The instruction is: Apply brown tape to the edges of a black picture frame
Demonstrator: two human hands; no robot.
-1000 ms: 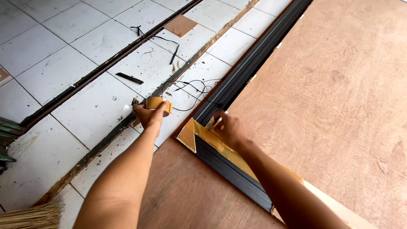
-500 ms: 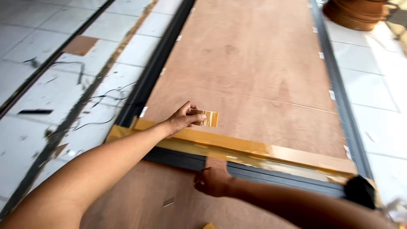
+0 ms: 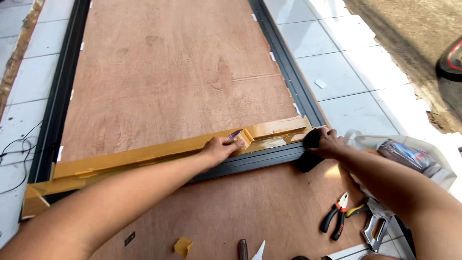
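A wide plywood panel (image 3: 178, 62) lies on the floor inside a black metal frame (image 3: 57, 101). A black crossbar (image 3: 255, 161) spans it, covered by a long strip of brown tape (image 3: 144, 154). My left hand (image 3: 219, 148) reaches across and presses on the strip, pinching a small brown tape roll (image 3: 243, 136) at its fingertips. My right hand (image 3: 327, 143) is curled over a black pad-like object (image 3: 308, 156) at the crossbar's right end. What that black object is I cannot make out.
Red-and-black pliers (image 3: 336, 219) and a metal staple gun (image 3: 375, 231) lie at the lower right, below a plastic bag (image 3: 409, 156) of supplies. A folded scrap of tape (image 3: 183, 246) sits on the near plywood. Black cables (image 3: 17, 154) trail over white tiles on the left.
My view swung right along the crossbar. My left hand carried the tape roll from the left corner toward the right end, and my right hand moved onto the black object there.
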